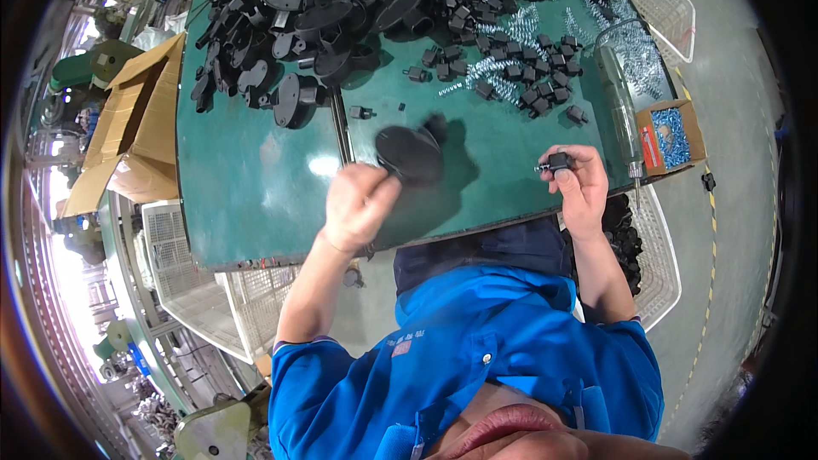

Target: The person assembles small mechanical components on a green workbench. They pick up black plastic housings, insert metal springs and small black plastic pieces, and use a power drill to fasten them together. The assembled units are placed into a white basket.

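Right hand (pixel 583 189) pinches small black block (pixel 559 161)
Left hand (pixel 361 206), fingers curled, grips round black housing (pixel 409 155) near worktop (pixel 256 213) front edge.

The tabletop (pixel 230 192) is deep green. Near the clock's centre, a disc (pixel 407 152) is charcoal black; towards half past two, a small block (pixel 558 161) is black too. At eleven, the heaped parts (pixel 319 21) are black; at one, springs (pixel 524 27) are silver. Farther out at half past two, screws (pixel 677 150) show blue in a brown box (pixel 696 132). At six, the shirt (pixel 486 315) is bright blue; at eight, a basket (pixel 192 294) is white.
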Tool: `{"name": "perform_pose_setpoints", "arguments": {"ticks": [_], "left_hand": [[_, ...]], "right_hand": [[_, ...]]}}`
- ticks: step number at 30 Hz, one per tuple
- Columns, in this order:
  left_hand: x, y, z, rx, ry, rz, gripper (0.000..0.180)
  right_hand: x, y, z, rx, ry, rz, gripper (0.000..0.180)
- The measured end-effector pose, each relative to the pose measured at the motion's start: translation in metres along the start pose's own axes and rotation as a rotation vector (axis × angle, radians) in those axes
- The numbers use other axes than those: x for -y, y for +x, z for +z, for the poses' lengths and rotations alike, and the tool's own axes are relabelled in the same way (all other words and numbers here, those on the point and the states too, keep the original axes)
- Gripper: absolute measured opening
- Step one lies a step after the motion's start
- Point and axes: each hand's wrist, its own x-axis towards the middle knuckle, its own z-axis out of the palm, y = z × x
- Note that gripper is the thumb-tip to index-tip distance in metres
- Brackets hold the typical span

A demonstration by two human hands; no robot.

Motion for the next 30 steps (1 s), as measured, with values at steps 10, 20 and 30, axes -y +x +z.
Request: {"name": "perform_pose_setpoints", "arguments": {"ticks": [10,20,30], "left_hand": [[-0.042,0.030,0.001,0.041,0.062,-0.271,0.053],[-0.049,0.085,0.034,0.173,-0.385,-0.570,0.042],[-0.112,0.070,0.063,-0.301,-2.316,-1.156,0.043]], "right_hand": [[-0.010,-0.001,0.002,0.021,-0.152,0.025,0.024],[0.015,0.016,0.018,0.056,-0.531,-0.218,0.026],[0.021,0.017,0.054,0.105,-0.566,-0.579,0.030]]}}
